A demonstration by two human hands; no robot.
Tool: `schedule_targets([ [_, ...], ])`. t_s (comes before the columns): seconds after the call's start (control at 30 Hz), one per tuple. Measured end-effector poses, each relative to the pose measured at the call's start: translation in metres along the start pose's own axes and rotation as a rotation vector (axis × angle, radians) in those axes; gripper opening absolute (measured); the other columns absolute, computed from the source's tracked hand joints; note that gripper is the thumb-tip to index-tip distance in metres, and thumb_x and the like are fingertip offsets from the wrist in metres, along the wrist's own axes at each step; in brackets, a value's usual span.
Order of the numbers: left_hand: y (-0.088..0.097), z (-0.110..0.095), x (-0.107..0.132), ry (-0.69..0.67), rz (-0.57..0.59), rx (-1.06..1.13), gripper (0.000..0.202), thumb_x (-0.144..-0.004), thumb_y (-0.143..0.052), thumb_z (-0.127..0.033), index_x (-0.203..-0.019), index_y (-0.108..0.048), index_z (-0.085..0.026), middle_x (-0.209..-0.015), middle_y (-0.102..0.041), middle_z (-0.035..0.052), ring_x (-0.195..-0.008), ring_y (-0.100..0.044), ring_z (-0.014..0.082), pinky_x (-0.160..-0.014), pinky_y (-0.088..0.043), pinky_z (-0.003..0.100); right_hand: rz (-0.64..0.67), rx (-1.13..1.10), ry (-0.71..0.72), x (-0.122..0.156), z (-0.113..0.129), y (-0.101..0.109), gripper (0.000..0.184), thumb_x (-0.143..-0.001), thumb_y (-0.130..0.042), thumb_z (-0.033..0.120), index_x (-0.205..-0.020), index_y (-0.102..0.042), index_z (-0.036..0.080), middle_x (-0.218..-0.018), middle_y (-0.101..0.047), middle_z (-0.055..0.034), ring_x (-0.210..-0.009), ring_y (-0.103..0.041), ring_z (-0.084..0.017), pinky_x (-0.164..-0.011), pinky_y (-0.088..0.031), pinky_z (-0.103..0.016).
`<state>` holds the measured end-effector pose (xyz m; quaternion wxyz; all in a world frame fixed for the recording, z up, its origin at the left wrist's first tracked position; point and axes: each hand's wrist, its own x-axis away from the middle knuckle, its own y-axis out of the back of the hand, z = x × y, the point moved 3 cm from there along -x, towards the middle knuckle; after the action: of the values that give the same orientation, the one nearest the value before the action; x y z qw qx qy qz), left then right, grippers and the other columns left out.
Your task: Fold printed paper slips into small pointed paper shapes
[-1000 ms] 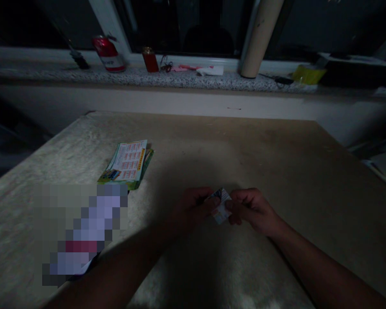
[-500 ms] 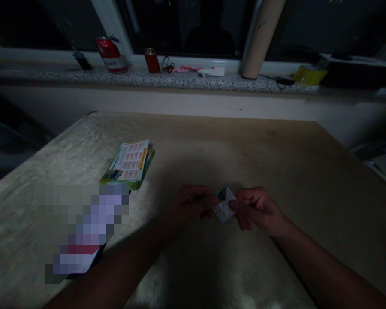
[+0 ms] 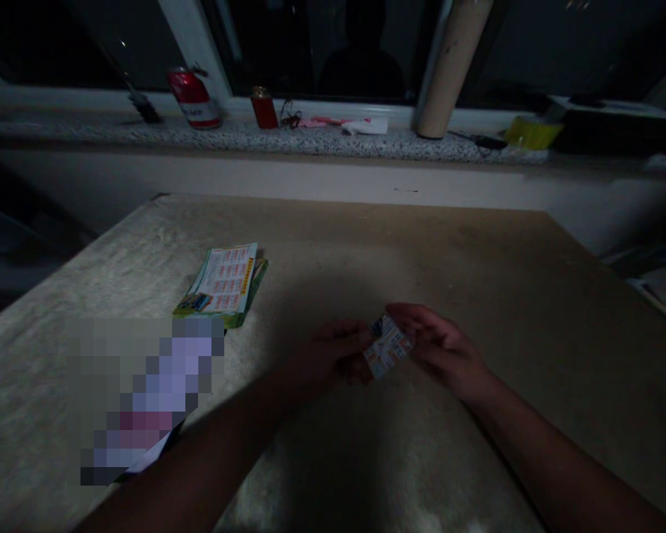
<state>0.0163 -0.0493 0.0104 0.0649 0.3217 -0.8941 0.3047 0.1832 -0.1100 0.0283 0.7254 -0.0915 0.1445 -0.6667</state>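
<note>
Both hands meet over the middle of the table. My left hand (image 3: 340,346) is closed, thumb on top, pinching the left side of a small folded printed paper (image 3: 387,348). The paper carries dark, white and orange print and lies tilted between the hands. Close against its right corner is my right hand (image 3: 444,344), its index finger stretched out past the paper's upper edge and its fingers loosely apart. Blur and dim light leave any light contact there unclear. To the left lies a stack of printed leaflets (image 3: 225,280) on the table (image 3: 505,296).
A pixelated flat item (image 3: 169,385) lies below the leaflets, beside my left forearm. On the granite windowsill (image 3: 311,144) stand a red can (image 3: 194,98), a red lighter-like object (image 3: 264,109), a cardboard tube (image 3: 452,70) and a yellow roll-like thing (image 3: 533,133).
My right thumb has come off the paper's face and the right fingers have loosened and spread. More of the paper's print shows. My left hand keeps its pinch.
</note>
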Motion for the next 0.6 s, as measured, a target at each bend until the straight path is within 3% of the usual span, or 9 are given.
schedule_targets([
  [0.1,-0.007,0.007,0.001,0.073,0.125,0.037,0.045,-0.069,-0.082,-0.053,-0.087,-0.065,-0.015,-0.06,-0.056,-0.0027,-0.047,-0.054,0.0101,-0.05,-0.044,0.023,0.078,0.077,0.036,0.002,0.003,-0.005,0.038,-0.081,-0.08,0.035,-0.118,-0.071,0.029,-0.112,-0.072,-0.0063,-0.096,-0.069,-0.017,-0.08,-0.056,-0.025],
  [0.23,-0.012,0.011,0.003,0.029,0.216,-0.138,0.044,-0.083,-0.067,-0.058,-0.081,-0.065,-0.015,-0.064,-0.06,0.0008,-0.053,-0.056,0.0116,-0.055,-0.045,0.025,0.102,0.086,0.061,0.005,0.004,-0.003,0.016,-0.079,-0.081,0.027,-0.094,-0.076,0.024,-0.111,-0.07,-0.0055,-0.092,-0.07,-0.015,-0.077,-0.057,-0.024],
  [0.37,-0.004,0.001,0.006,-0.245,-0.023,-0.462,0.034,-0.086,-0.066,-0.05,-0.084,-0.064,-0.016,-0.073,-0.062,0.0009,-0.064,-0.057,0.0115,-0.06,-0.046,0.023,0.057,0.073,-0.055,0.005,0.003,0.004,0.012,-0.082,-0.079,0.028,-0.091,-0.076,0.02,-0.079,-0.074,-0.0028,-0.07,-0.069,-0.012,-0.064,-0.056,-0.021],
  [0.47,-0.001,-0.013,0.015,-0.509,-0.164,-0.609,0.028,-0.082,-0.073,-0.034,-0.103,-0.061,-0.02,-0.079,-0.063,-0.0011,-0.069,-0.06,0.0116,-0.063,-0.049,0.022,0.033,0.061,-0.107,0.005,0.002,0.006,0.02,-0.081,-0.079,0.032,-0.095,-0.076,0.018,-0.077,-0.076,-0.0038,-0.066,-0.07,-0.013,-0.061,-0.056,-0.022],
  [0.53,-0.006,-0.021,0.022,-0.692,-0.15,-0.75,0.032,-0.081,-0.071,-0.024,-0.111,-0.061,-0.021,-0.081,-0.067,0.0001,-0.068,-0.063,0.0117,-0.066,-0.052,0.023,0.015,0.035,-0.126,0.004,-0.001,0.006,0.028,-0.08,-0.08,0.032,-0.104,-0.074,0.019,-0.078,-0.076,-0.0033,-0.065,-0.07,-0.013,-0.059,-0.056,-0.022],
  [0.6,-0.013,-0.027,0.026,-0.831,-0.055,-0.923,0.02,-0.081,-0.07,-0.02,-0.101,-0.067,-0.02,-0.081,-0.071,0.0023,-0.067,-0.066,0.0123,-0.065,-0.053,0.023,-0.01,0.015,-0.119,0.002,-0.003,0.006,0.032,-0.079,-0.081,0.029,-0.108,-0.073,0.02,-0.075,-0.076,-0.0014,-0.062,-0.07,-0.012,-0.056,-0.054,-0.02],
])
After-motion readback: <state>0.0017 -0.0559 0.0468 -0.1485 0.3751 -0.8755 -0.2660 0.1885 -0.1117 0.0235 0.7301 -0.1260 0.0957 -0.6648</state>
